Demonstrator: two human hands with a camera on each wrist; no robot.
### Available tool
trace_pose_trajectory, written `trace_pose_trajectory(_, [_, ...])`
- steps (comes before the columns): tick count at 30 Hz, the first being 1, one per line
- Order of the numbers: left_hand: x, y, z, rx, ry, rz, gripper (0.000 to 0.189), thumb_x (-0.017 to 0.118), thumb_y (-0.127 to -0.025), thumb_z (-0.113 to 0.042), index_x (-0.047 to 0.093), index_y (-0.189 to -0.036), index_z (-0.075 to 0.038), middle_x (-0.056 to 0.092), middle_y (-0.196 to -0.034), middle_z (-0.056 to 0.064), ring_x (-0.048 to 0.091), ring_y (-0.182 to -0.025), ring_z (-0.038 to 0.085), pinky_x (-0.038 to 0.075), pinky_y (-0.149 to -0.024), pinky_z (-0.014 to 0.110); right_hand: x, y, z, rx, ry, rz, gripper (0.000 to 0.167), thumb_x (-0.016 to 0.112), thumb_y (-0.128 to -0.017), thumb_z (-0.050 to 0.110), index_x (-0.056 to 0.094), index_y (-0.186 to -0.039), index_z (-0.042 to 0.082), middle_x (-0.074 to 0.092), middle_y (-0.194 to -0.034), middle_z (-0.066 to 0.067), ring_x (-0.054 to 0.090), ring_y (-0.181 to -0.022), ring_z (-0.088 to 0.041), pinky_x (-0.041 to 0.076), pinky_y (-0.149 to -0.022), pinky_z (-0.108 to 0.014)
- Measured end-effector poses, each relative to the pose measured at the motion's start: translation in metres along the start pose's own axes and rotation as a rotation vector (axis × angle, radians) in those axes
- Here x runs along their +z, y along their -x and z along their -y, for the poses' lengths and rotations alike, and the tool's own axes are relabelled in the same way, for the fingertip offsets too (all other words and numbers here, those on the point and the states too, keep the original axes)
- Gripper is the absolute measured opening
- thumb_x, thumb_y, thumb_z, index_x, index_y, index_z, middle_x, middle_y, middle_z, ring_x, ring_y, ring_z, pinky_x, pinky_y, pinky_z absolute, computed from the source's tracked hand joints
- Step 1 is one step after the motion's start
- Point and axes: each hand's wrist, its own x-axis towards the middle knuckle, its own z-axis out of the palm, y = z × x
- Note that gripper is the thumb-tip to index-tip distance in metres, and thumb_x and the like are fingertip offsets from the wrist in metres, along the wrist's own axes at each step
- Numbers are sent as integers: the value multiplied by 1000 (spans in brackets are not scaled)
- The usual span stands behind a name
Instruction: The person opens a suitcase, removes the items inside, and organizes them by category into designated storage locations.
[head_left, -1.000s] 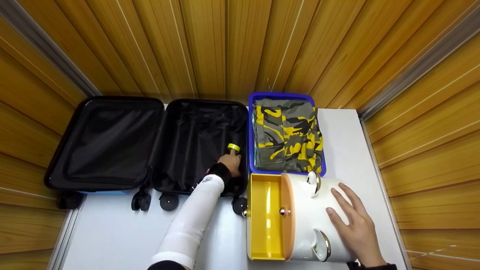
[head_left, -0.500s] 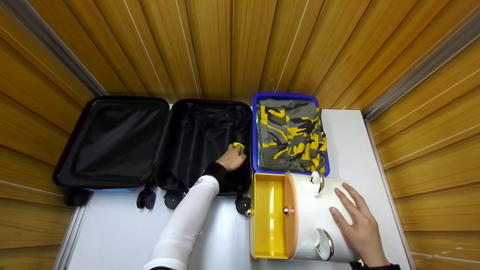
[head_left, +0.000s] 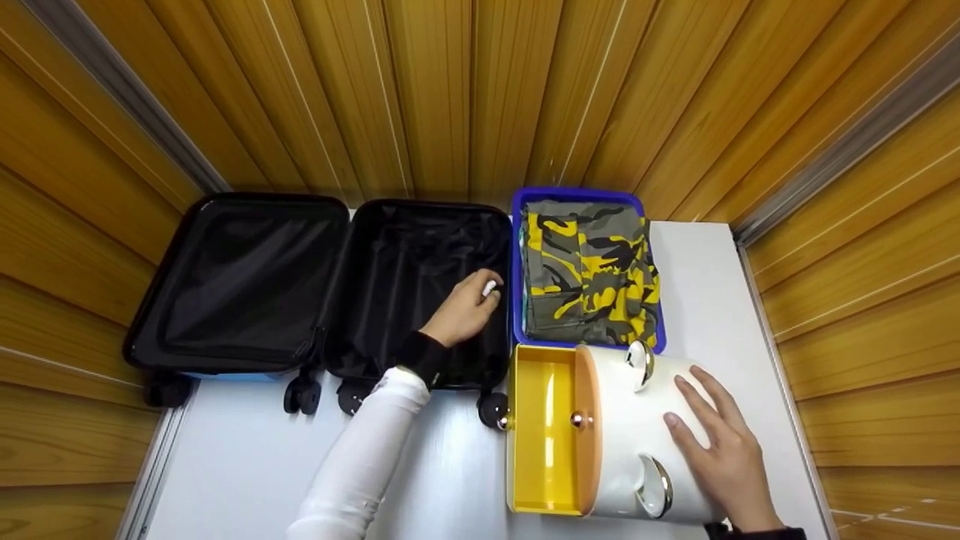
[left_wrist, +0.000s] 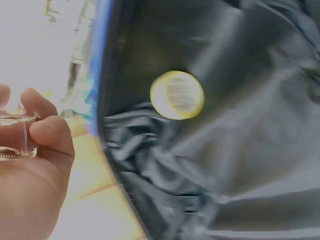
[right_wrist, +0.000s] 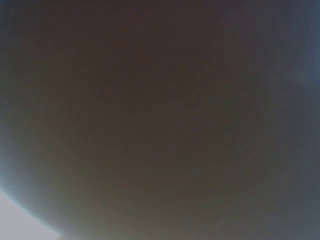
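Over the right side of the open black suitcase [head_left: 420, 300], my left hand [head_left: 461, 307] pinches a small clear round container [left_wrist: 17, 137] between thumb and fingers. In the left wrist view, a round yellow-rimmed disc [left_wrist: 177, 95] with a pale centre lies on the suitcase's dark lining; its exact kind is unclear. The head view does not show that disc. My right hand [head_left: 724, 446] rests with spread fingers on a white drawer box [head_left: 626, 435], whose yellow drawer [head_left: 547, 442] is pulled out towards the suitcase. The right wrist view is dark and blurred.
A blue tray [head_left: 517, 262] holding folded camouflage cloth [head_left: 589, 270] stands right of the suitcase, behind the drawer box. The suitcase's other half [head_left: 247, 285] lies open at left. Wood-look panels [head_left: 442, 97] enclose the white table [head_left: 247, 465].
My left hand has risen slightly and turned. The yellow round thing at its fingertips is no longer seen in the head view, and a pale piece shows there instead. My right hand stays put.
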Motion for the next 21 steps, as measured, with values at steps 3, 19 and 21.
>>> trace_pose_trajectory(3, [-1, 8, -18, 57, -6, 10, 21, 54, -104, -9, 62, -122, -6, 67, -118, 15, 62, -105, 26, 52, -96, 41, 0, -1, 0, -1, -10, 2, 58, 81, -90, 18, 63, -145, 27, 46, -160, 0, 42, -145, -25, 41, -114, -56])
trace_pose_trajectory(19, [44, 85, -87, 334, -468, 226, 35, 62, -99, -17, 61, -134, -14, 58, -109, 2, 56, -92, 15, 54, -79, 27, 2, -1, -1, -16, -6, 5, 56, 81, -91, 19, 64, -144, 21, 47, -160, -4, 44, -143, -41, 40, -106, -71])
trace_pose_trajectory(21, [55, 91, -87, 380, -579, 234, 34, 66, -99, -19, 63, -133, -17, 59, -107, 1, 57, -91, 16, 53, -76, 26, 1, -2, -1, -18, -3, 6, 56, 81, -91, 19, 64, -145, 22, 47, -160, -4, 44, -143, -41, 40, -106, -71])
